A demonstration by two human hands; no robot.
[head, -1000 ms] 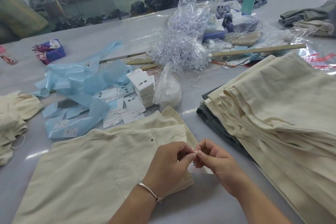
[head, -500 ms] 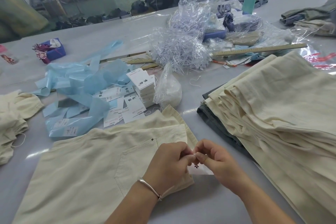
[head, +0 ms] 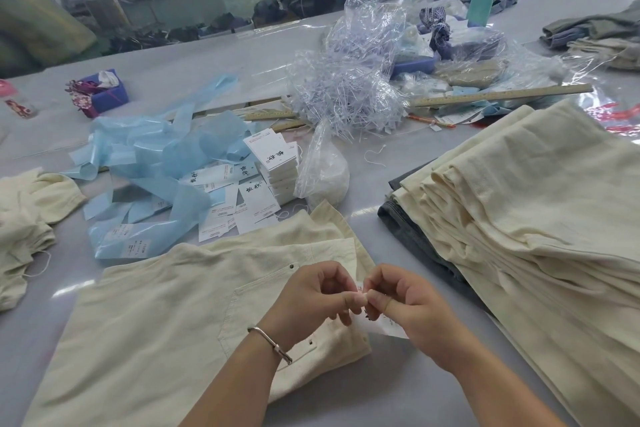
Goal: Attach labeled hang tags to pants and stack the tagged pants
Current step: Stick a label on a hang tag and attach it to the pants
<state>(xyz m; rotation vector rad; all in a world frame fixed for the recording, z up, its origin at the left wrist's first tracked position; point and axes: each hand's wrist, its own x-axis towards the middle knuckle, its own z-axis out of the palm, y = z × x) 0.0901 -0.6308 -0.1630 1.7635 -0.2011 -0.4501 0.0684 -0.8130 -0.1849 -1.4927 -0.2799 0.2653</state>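
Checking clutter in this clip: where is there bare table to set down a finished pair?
Bare table runs as a strip between the pants being tagged and the cream stack. More lies along the far edge behind the blue strips, and near the front under the right hand. Crowded: the tags and plastic heap mid-table.

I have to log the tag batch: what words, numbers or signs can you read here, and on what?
Stack of white card hang tags: two large black brush characters, too blurred to read.
Loose white paper tags: same characters plus small print, illegible.
Sticker on pale blue plastic strip: unreadable.
Long wooden ruler: markings too small.
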